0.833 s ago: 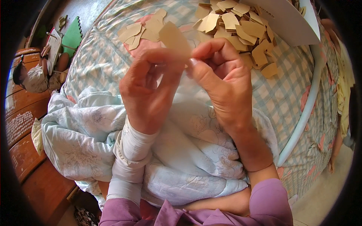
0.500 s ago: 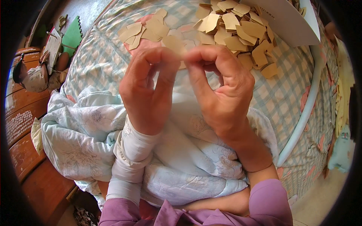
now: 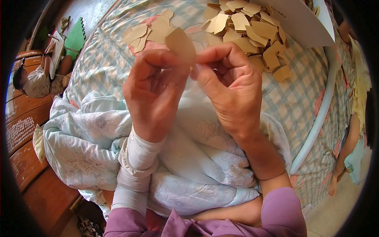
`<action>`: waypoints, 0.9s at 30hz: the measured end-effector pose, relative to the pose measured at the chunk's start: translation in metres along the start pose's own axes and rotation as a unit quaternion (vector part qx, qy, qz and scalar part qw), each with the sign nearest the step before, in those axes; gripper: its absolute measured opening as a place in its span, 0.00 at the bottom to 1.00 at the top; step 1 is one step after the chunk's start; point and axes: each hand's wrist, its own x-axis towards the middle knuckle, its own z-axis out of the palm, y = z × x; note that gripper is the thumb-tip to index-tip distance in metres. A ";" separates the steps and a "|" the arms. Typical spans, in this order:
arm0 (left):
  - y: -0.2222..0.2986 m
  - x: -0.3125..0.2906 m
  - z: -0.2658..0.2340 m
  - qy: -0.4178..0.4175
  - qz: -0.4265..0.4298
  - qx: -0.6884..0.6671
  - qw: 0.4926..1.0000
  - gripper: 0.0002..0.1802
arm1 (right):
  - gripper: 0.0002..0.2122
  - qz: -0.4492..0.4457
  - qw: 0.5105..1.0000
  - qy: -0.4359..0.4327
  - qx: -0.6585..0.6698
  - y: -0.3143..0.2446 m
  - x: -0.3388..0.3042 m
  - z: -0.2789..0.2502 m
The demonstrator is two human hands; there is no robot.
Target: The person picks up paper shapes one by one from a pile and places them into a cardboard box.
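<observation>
A curved brown cardboard piece (image 3: 179, 42) stands up between my two hands, slightly blurred. My left hand (image 3: 152, 93), with a white sleeve at the wrist, pinches its lower part. At the piece's lower right corner, the thumb and index finger of my right hand (image 3: 235, 89) close together on its edge. The fingertips of both hands nearly meet there, and part of the grip is hidden. Beyond my left hand lies a small group of similar cardboard pieces (image 3: 160, 31). A larger heap of cardboard pieces (image 3: 264, 31) lies beyond my right hand.
A checked bedspread (image 3: 292, 102) covers the surface. Pale floral cloth (image 3: 87, 146) bunches over my lap. At the far right stands a white box (image 3: 304, 19), with a light blue tube (image 3: 316, 134) curving below it. Another person (image 3: 37, 81) sits at the left; a person's leg (image 3: 345, 150) shows at the right.
The cardboard piece has tilted upright and now shows more of its face. My left fingers have shifted on it, and my right hand has moved slightly left. A leg has come into view at the right.
</observation>
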 end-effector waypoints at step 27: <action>-0.023 0.014 -0.018 -0.164 0.122 0.492 0.846 0.11 | 0.09 -0.302 0.908 0.145 -0.251 -0.035 0.028 -0.059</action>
